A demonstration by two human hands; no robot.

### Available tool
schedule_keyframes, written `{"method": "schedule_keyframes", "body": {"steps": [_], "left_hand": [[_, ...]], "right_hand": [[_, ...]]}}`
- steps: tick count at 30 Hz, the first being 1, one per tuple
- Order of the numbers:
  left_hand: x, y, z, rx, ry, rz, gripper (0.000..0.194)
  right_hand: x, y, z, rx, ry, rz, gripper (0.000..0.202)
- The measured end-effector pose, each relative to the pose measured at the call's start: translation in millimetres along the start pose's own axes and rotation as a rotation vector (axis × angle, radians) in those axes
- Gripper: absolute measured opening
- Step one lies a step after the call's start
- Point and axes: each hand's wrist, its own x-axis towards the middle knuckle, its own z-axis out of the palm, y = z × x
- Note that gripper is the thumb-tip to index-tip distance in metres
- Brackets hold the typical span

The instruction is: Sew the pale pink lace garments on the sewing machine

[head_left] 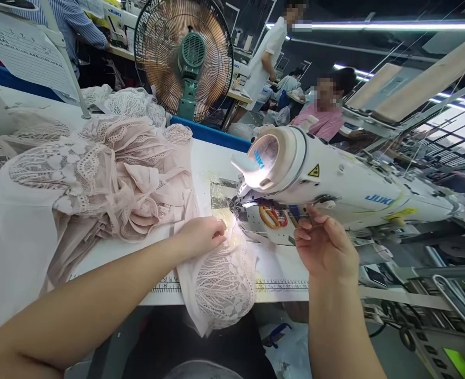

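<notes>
A pale pink lace bra piece (226,284) lies at the sewing machine (295,163), its upper end near the lit needle area and its lower end hanging over the table's front edge. My left hand (203,236) is closed on the piece just left of the presser foot (236,206). Under the machine arm, to the right of the needle, my right hand (327,245) is raised with thumb and fingers pinched together. What it pinches is too fine to make out. Red and yellow items (274,217) lie on the machine bed between the hands.
A heap of pink lace garments (137,179) covers the table's left side. A ruler strip (282,285) runs along the front edge. Beyond the table stands a large fan (193,52). Other people sit or stand at the back, one in a pink top (317,123).
</notes>
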Motion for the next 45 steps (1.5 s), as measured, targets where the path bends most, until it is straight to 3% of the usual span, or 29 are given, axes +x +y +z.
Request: {"method": "schedule_keyframes", "body": {"steps": [3,9,12,16,18,20,22,25,28,30,32,36,39,42,45], "left_hand": [[0,1,-0.2,0.012,-0.003,-0.002,0.018],[2,-2,1.2,0.024,-0.004,0.010,0.020],[1,-2,1.0,0.026,-0.004,0.016,0.020],[0,-1,0.6,0.021,0.017,-0.004,0.022],[-2,0,2.9,0.052,0.073,0.059,0.035],[-3,1,6.3,0.124,0.110,0.216,0.050],[-3,3,8.2,0.149,0.084,0.381,0.047],[-4,7,2.1,-0.098,0.028,0.390,0.023],[-1,6,-13.4,-0.467,0.143,0.152,0.026],[2,1,-23.2,-0.645,0.229,0.011,0.024],[6,-5,-29.0,-0.767,0.262,-0.087,0.023],[11,-12,-29.6,-0.766,0.262,-0.197,0.026],[8,-9,-28.6,-0.470,0.262,-0.244,0.040],[1,-5,-30.7,0.005,0.251,-0.260,0.056],[-5,-4,-34.9,0.112,0.203,-0.188,0.044]], "right_hand": [[-5,3,-4,0.016,-0.041,0.005,0.016],[-18,2,5,-0.112,-0.154,-0.234,0.016],[-28,-3,10,-0.260,-0.310,-0.329,0.014],[-50,-7,15,-0.514,-0.582,-0.283,0.020],[-62,-6,23,-0.631,-0.770,-0.249,0.022],[-72,-3,33,-0.709,-0.925,-0.244,0.023],[-77,1,46,-0.728,-1.004,-0.284,0.024],[-75,5,60,-0.674,-0.948,-0.365,0.024],[-65,6,63,-0.726,-0.714,-0.494,0.021],[-56,6,58,-0.891,-0.520,-0.618,0.016],[-49,6,50,-1.118,-0.418,-0.657,0.018],[-42,10,44,-1.474,-0.554,-0.375,0.030],[-38,20,53,-1.440,-0.733,-0.179,0.024],[-28,39,70,-1.400,-0.850,-0.108,0.018],[-12,57,86,-1.412,-0.945,-0.114,0.021]]}}
